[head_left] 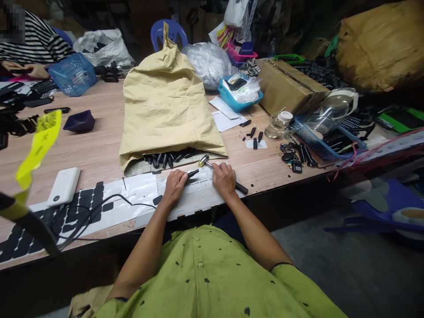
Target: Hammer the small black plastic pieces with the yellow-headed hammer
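My left hand (174,184) rests on a white mat (142,187) at the table's near edge, fingers closed round a small black pen-like part (192,173) that points right. My right hand (224,178) grips a small hammer (206,162) by its handle. The hammer's metal head lies just right of the black part's tip, and its black handle end sticks out behind my hand. Just beyond both hands, several more black parts (167,159) spill from the open mouth of a large tan paper sack (167,99).
A white power bank (63,186) with a black cable lies left on the mat. A yellow tag (39,148) hangs near the camera. Blue baskets (73,74), a cardboard box (289,84), a glass jar (278,124) and black parts crowd the wooden table (99,145). Another person in a striped sleeve (36,42) sits far left.
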### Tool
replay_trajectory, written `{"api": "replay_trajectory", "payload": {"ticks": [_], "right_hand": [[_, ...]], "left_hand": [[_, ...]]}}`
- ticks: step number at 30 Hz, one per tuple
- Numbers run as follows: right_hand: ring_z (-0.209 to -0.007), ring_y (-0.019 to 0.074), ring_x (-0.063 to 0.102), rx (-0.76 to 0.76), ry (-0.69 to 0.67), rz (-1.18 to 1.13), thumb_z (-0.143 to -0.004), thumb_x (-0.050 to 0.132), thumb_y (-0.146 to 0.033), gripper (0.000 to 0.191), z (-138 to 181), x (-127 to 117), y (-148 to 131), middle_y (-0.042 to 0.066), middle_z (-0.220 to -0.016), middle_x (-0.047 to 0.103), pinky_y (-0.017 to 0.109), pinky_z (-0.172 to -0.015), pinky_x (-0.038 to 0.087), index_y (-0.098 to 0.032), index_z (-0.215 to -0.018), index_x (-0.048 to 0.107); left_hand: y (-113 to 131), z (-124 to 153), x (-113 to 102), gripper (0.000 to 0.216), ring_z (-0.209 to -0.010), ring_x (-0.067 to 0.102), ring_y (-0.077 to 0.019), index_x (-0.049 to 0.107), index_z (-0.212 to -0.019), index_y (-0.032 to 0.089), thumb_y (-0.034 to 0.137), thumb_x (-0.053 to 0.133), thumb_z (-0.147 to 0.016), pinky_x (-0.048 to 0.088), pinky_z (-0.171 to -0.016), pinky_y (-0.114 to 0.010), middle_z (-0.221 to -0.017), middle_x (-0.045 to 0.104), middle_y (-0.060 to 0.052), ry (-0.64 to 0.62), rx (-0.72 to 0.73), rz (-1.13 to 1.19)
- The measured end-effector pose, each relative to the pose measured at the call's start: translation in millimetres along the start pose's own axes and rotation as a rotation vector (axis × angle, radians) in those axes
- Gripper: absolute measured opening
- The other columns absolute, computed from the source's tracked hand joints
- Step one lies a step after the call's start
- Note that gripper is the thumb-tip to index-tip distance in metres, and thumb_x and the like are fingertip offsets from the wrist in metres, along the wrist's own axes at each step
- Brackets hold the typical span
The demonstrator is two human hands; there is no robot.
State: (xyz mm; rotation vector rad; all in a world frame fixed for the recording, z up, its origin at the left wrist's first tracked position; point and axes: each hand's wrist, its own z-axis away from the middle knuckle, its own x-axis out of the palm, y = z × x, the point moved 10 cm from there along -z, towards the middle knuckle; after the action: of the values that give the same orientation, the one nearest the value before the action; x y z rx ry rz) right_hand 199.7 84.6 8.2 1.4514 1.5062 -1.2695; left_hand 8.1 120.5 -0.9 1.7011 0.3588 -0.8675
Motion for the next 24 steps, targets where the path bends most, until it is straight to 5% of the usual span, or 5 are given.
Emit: {"api": "replay_trajectory", "payload": {"ticks": [8, 17, 20, 24], "right_hand": [[-0.094, 0.0249, 0.048, 0.007, -0.003, 0.003, -0.098, 0.05, -0.02, 0.03, -1.0, -1.3, -2.5, 0.01, -0.098, 0.061, 0.033, -0.073, 0.031, -0.025, -0.12, 0.07], [-0.094, 0.0247, 0.048, 0.019, -0.009, -0.003, -0.099, 0.05, -0.021, 0.029, -0.9, -3.8, -4.0, 0.01, -0.099, 0.062, 0.033, -0.073, 0.031, -0.025, -0.12, 0.07], [-0.094, 0.0245, 0.049, 0.024, -0.019, -0.003, -0.1, 0.05, -0.021, 0.029, -1.0, -3.7, -4.2, 0.01, -0.1, 0.063, 0.034, -0.073, 0.031, -0.025, -0.119, 0.071], [-0.094, 0.0242, 0.049, 0.03, -0.023, -0.002, -0.101, 0.049, -0.021, 0.03, -1.6, -4.1, -4.0, 0.01, -0.1, 0.064, 0.033, -0.073, 0.031, -0.025, -0.12, 0.071]], "left_hand": [[48.4, 76.3, 26.1, 0.016, -0.113, 0.056, -0.0283, 0.077, -0.096, 0.028, 0.037, 0.064, -0.091, 0.045, -0.101, -0.045, -0.12, 0.067, -0.008, -0.276, 0.285, -0.012], [65.1, 102.5, 42.1, 0.026, -0.124, 0.053, -0.0352, 0.074, -0.099, 0.028, 0.032, 0.081, -0.074, 0.044, -0.105, -0.053, -0.139, 0.061, -0.011, -0.263, 0.411, -0.19], [57.6, 83.2, 26.4, 0.027, -0.115, 0.059, -0.032, 0.072, -0.099, 0.026, 0.043, 0.078, -0.079, 0.048, -0.1, -0.049, -0.123, 0.068, -0.011, -0.155, 0.332, -0.115], [13.8, 30.5, -26.9, 0.022, -0.09, 0.064, -0.0262, 0.069, -0.102, 0.023, 0.041, 0.062, -0.091, 0.053, -0.082, -0.039, -0.096, 0.07, -0.008, 0.207, -0.067, -0.129]]}}
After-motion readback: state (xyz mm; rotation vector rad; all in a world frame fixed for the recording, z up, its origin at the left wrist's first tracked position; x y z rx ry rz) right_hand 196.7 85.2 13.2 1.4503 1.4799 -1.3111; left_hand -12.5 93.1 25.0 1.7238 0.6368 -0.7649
